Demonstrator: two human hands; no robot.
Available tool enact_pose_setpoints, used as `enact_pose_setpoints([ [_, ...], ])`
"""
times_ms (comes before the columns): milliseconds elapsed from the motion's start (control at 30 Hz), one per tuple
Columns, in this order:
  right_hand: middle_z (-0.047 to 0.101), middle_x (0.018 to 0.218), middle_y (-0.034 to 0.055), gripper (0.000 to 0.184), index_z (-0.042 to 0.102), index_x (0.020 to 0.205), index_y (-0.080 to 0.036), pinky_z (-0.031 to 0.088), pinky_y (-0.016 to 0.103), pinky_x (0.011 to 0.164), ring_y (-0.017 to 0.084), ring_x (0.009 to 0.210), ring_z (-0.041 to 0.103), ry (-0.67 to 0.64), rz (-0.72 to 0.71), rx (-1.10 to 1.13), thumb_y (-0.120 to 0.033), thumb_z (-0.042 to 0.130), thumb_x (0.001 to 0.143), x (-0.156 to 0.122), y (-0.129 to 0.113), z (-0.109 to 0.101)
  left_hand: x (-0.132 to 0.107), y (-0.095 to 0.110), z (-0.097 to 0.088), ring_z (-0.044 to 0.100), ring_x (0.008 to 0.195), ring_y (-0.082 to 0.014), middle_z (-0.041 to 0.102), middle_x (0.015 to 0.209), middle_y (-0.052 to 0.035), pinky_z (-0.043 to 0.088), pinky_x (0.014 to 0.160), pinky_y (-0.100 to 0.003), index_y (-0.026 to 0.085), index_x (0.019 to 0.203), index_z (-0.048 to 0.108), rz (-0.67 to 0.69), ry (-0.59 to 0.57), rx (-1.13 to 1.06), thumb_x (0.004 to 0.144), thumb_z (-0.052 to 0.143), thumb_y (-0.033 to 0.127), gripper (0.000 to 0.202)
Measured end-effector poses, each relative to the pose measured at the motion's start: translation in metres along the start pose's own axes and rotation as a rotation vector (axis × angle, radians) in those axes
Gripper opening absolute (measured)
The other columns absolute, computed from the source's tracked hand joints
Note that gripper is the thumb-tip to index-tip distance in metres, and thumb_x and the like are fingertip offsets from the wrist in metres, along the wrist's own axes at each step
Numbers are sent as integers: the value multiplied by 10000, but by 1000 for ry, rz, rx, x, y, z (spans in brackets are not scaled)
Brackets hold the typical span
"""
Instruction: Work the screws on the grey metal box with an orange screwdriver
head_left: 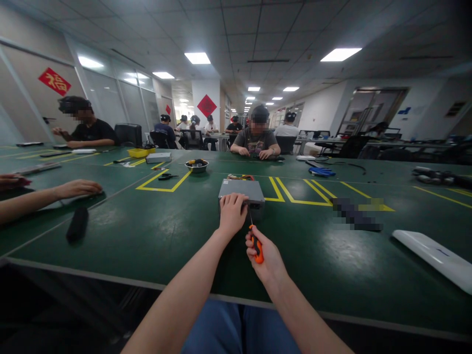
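Observation:
My left hand point(233, 214) rests on the near edge of a flat grey metal box point(241, 191), its fingers curled over the front. My right hand point(266, 255) grips an orange-and-black screwdriver point(257, 245) close by. The thin shaft of the screwdriver points up and away toward the box's front face, and its tip sits at or very near that face. The contact point is hidden behind my left hand. The box lies on a green work table point(313, 275), just beyond a bundle of coloured wires point(240, 177).
A co-worker's forearm and hand point(75, 190) lie at the left, near a black cylinder point(77, 224). Further off are a steel bowl of small parts point(196, 165), black pliers point(167, 177), yellow tape outlines point(295, 196), and a long white panel point(433, 260) at right.

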State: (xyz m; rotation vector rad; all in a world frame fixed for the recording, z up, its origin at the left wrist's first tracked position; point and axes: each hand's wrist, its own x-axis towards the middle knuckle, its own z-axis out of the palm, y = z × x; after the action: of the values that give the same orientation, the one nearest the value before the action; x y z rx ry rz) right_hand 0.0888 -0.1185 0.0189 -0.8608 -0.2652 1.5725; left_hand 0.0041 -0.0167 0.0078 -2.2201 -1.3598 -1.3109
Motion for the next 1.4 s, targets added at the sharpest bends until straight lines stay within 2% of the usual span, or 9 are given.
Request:
enact_pose_setpoints([
  [133, 515, 575, 4, 252, 554, 779, -87, 313, 100, 303, 28, 392, 428, -55, 56, 21, -203, 384, 924, -1, -1, 0, 0, 1, -2, 479, 1008, -198, 568, 1041, -25, 307, 918, -363, 246, 1010, 542, 0, -10, 2, 788, 530, 179, 232],
  [333, 502, 553, -17, 185, 504, 669, -123, 238, 75, 275, 9, 365, 394, -44, 34, 46, -123, 503, 855, 3, 0, -1, 0, 1, -1, 469, 1019, -209, 567, 1061, -27, 310, 925, -369, 243, 1018, 541, 2, -9, 6, 786, 535, 191, 238],
  [567, 523, 574, 14, 292, 560, 761, -91, 344, 108, 315, 33, 377, 430, -132, 116, 52, -237, 372, 929, -3, -3, 2, 0, -1, 0, 469, 1024, -209, 567, 1064, -27, 308, 931, -370, 248, 1023, 542, 5, -17, 0, 787, 530, 189, 243],
  [733, 494, 544, -29, 195, 509, 700, -127, 248, 86, 272, 8, 336, 361, -65, 32, 71, -181, 472, 884, 2, 0, -1, 0, 0, -2, 470, 1028, -203, 565, 1071, -24, 305, 934, -366, 249, 1019, 542, 4, -15, 4, 792, 526, 189, 236],
  [833, 497, 557, -29, 202, 500, 693, -129, 274, 71, 295, 2, 358, 378, -69, 34, 82, -139, 450, 888, 2, -3, -1, 0, 1, -2, 472, 1029, -204, 563, 1071, -28, 303, 937, -371, 249, 1022, 543, 5, -17, 7, 791, 527, 190, 238],
  [1000, 530, 597, 20, 292, 560, 776, -94, 330, 95, 310, 27, 385, 426, -127, 100, 63, -212, 344, 935, -3, -5, 2, 0, 0, -2, 473, 1038, -203, 565, 1071, -28, 301, 941, -370, 245, 1016, 545, 5, -24, -1, 786, 530, 181, 238],
  [1100, 513, 578, 6, 230, 548, 748, -114, 288, 91, 284, 35, 388, 434, -91, 63, 58, -220, 422, 908, -1, -3, 0, 0, 1, -2, 474, 1040, -199, 566, 1072, -28, 300, 942, -369, 244, 1010, 546, 5, -23, -3, 791, 527, 185, 228],
  [1200, 505, 580, -11, 165, 516, 694, -127, 268, 76, 287, 24, 400, 433, -64, 33, 60, -143, 505, 857, 1, -2, -1, 0, 1, -2, 475, 1033, -200, 566, 1070, -28, 308, 933, -366, 246, 1011, 546, 4, -18, 5, 788, 534, 188, 231],
  [1400, 508, 587, 4, 249, 564, 796, -88, 350, 97, 329, 25, 393, 426, -111, 107, 38, -210, 388, 923, -2, -4, 1, 0, -1, 0, 473, 1033, -205, 566, 1066, -24, 306, 933, -374, 251, 1014, 550, -1, -18, -1, 795, 526, 191, 228],
])
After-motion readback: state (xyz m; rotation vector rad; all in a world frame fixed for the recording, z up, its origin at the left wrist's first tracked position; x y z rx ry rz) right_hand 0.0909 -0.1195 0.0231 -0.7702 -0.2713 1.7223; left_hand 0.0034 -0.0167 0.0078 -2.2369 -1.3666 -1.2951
